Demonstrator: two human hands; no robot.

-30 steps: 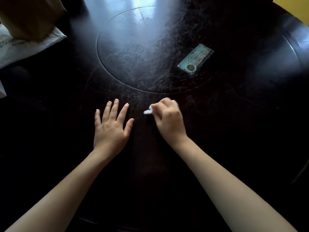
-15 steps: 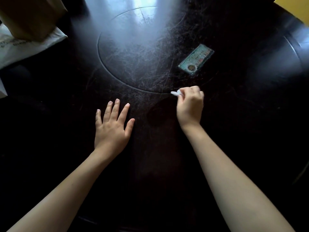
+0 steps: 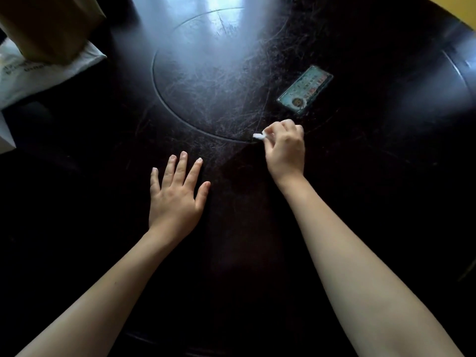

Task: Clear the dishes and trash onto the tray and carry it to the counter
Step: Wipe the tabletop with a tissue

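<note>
Rightward and away from the body, the right hand (image 3: 284, 148) has travelled since a second ago, from beside the left hand to the groove of the inset disc (image 3: 206, 73), carrying its white scrap with it. Across the dark, scratched table (image 3: 103, 155) nothing else has shifted. At far left a paper bag (image 3: 46, 24) stands on a white one; a card (image 3: 305, 90) lies just beyond the right hand. No tray is in view. Spread flat, the left hand (image 3: 177, 194) holds nothing, probably bracing the reach. Pinched shut, the right fingers hold the scrap (image 3: 259, 136), which pokes out leftward from the fingertips, likely trash being gathered.
</note>
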